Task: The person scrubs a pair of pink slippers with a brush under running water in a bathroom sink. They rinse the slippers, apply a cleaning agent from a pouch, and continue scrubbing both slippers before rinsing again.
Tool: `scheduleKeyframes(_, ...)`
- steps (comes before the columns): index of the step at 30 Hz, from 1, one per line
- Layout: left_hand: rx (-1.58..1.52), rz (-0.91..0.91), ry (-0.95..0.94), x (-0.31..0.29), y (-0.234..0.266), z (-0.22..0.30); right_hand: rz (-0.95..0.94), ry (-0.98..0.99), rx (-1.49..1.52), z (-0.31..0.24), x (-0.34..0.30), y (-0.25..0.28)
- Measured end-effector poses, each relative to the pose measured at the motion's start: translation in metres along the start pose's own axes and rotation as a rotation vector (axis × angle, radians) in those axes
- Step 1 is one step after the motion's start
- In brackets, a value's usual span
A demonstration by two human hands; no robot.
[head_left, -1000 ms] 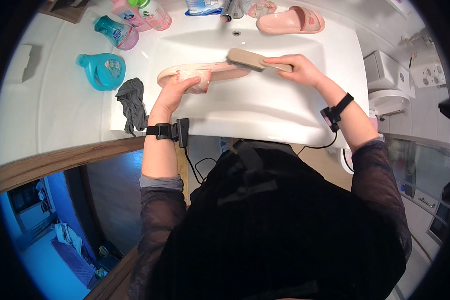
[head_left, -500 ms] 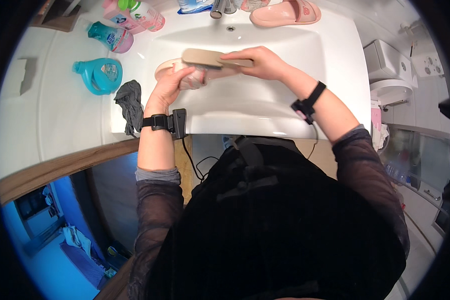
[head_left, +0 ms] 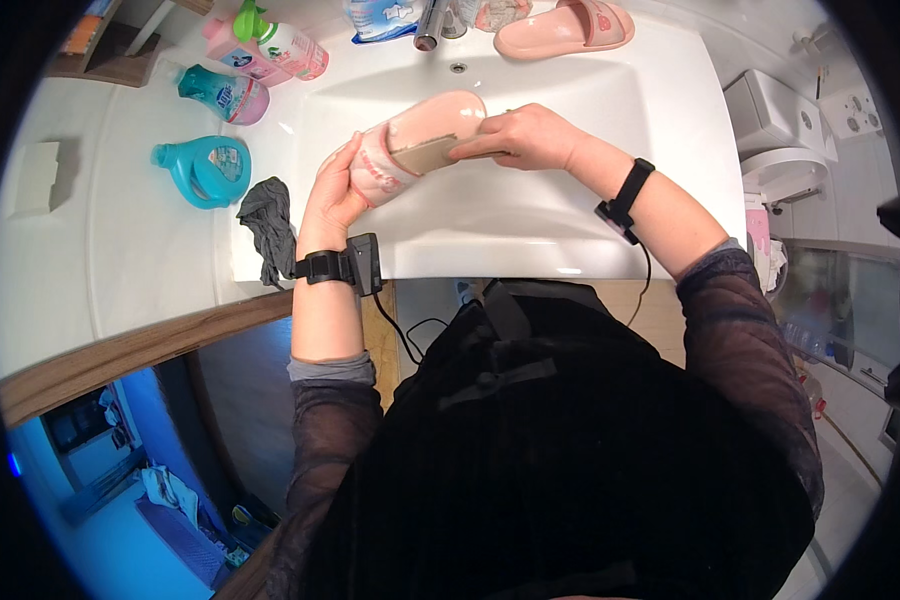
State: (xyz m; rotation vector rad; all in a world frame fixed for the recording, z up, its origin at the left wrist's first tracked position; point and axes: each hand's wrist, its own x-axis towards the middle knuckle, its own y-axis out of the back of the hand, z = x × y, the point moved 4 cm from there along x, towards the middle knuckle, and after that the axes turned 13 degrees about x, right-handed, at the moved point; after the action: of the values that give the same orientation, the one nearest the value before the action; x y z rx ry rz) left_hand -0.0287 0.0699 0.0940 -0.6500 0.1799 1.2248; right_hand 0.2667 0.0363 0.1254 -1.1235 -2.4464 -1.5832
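Observation:
Over the white sink (head_left: pixel 570 200), my left hand (head_left: pixel 336 192) grips a pink slide slipper (head_left: pixel 444 110) by its strap side, tilted with the footbed facing up. Whitish suds coat the strap. My right hand (head_left: pixel 530 138) is closed around the handle of a beige scrubbing brush (head_left: pixel 426 157). The brush head lies against the slipper's footbed, its front end tucked under the strap; its bristles are hidden.
A second pink slipper (head_left: pixel 560 32) rests on the sink's back rim, beside the tap (head_left: pixel 430 25). A blue jug bottle (head_left: pixel 205 172), a teal-and-pink bottle (head_left: pixel 224 95) and a pump bottle (head_left: pixel 295 48) stand left. A dark grey cloth (head_left: pixel 267 228) drapes over the left counter.
The slipper has turned up so its footbed shows. The brush has gone from above the slipper to inside, under the strap.

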Motion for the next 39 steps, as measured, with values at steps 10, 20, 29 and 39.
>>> scheduleKeyframes(10,0.052,0.044,-0.133,-0.014,-0.006,-0.003,-0.019,-0.161,-0.009,0.005,-0.006,-0.007)
scheduleKeyframes(20,0.32,0.19,-0.232,-0.035,-0.024,-0.017,0.406,-0.519,0.555,0.013,-0.046,0.008)
scheduleKeyframes(29,0.531,0.085,-0.227,-0.04,-0.037,-0.015,0.104,-0.545,0.184,0.002,-0.039,0.025)
scheduleKeyframes(39,0.686,0.037,-0.202,-0.026,-0.053,-0.015,0.174,-0.387,0.235,0.007,0.009,0.006)
